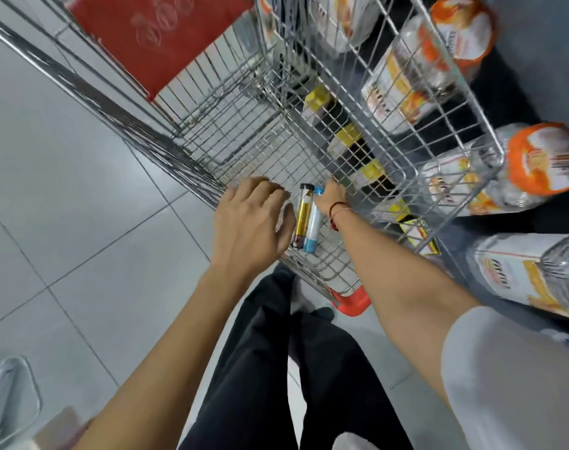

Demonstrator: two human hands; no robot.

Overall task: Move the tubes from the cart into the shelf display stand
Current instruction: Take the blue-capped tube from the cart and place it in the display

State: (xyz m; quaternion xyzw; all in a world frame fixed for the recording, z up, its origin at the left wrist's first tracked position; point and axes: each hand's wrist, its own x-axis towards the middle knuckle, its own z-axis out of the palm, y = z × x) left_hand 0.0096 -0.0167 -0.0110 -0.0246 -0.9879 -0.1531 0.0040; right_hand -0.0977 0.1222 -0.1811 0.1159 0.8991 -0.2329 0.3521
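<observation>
Looking straight down into a wire shopping cart here. Two tubes lie side by side on the cart's mesh floor, close to its near edge, touching each other along their length. The yellow tube has a black cap at the far end, and the blue and white tube sits right against it on the right.

The right hand reaches in from the right and its fingers are curled over the far end of the blue and white tube, by the blue cap. Can't tell if it's really gripping it or just touching, the fingertips are hidden behind the hand. There's a red string bracelet on that wrist.

The left hand hovers just left of the yellow tube, fingers loosely spread and bent, holding nothing, its thumb side very near the tube.

Rest of the cart's floor looks bare. A red flap hangs at the cart's far end. Through the cart's right wall you can see yellow boxes low on a shelf, and clear bagged goods with orange labels stacked on the right. Grey tiled floor on the left, black trousers below.
</observation>
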